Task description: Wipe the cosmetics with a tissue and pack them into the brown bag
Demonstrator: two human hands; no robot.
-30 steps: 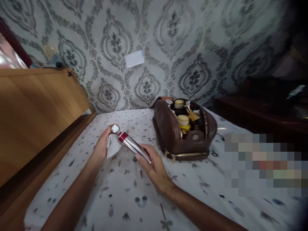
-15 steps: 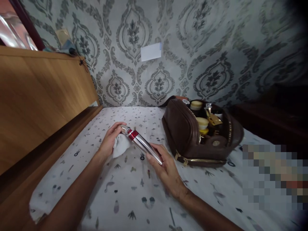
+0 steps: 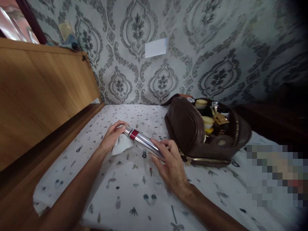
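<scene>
A slim silver bottle [image 3: 146,145] with a red band lies slantwise between my hands, above the patterned sheet. My right hand [image 3: 172,165] is wrapped round its lower end, thumb and fingers on opposite sides. At the upper end, my left hand [image 3: 113,136] pinches the narrower silver cap [image 3: 126,129]. A crumpled white cloth [image 3: 122,145] hangs beneath the left fingers, just below the cap; part of it is hidden by the hand. Right of my hands, an open brown toiletry bag [image 3: 184,125] shows jars with yellowish lids [image 3: 207,122] and a gold tag [image 3: 221,118].
A white sheet with small prints [image 3: 134,192] covers the surface. On the left rises a wooden panel [image 3: 45,77]. Patterned wallpaper with a white card [image 3: 155,48] stands behind. A blurred-out patch [image 3: 274,176] lies at the right.
The cap has come into line with the bottle, and the gap beside the red band looks smaller. My right hand has shifted slightly right. The whole view has moved a little.
</scene>
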